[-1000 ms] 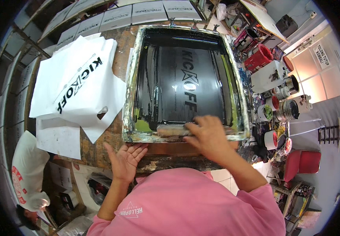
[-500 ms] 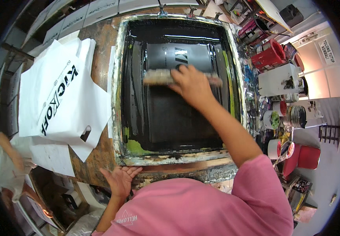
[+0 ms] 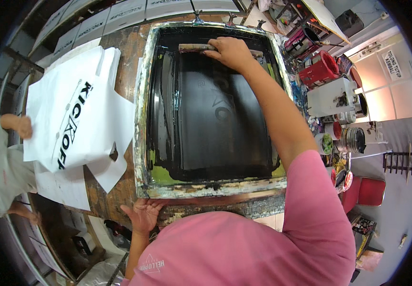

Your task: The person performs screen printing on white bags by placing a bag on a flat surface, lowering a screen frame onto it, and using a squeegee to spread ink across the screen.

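While black ink [image 3: 225, 148] coats most of the mesh, a person in a pink shirt [image 3: 249, 248] grips a squeegee [image 3: 195, 47] near the top of a printing screen [image 3: 140, 124], at the upper centre of the frame. The fingers of the right hand [image 3: 232, 51] are clenched around the squeegee's bar, which lies crosswise, the forearm stretching over the inked area. Faint dark lettering shows through the mesh below it. The left hand [image 3: 143, 214] is empty, palm up and fingers loosely spread, just beside the screen's lower left corner (whether it touches the rim cannot be told). Three clamps [image 3: 197, 18] stand along the screen's top edge.

At left on the worn wooden table [image 3: 126, 85] lies a stack of white bags [image 3: 75, 102], the uppermost printed in black and bearing a cut-out handle. A co-worker's hand [image 3: 24, 127], slightly blurred, is at the stack's left edge. Ink-stained containers, among them a red bucket [image 3: 318, 67], crowd the right side, with a red chair [image 3: 371, 190] beyond at lower right.
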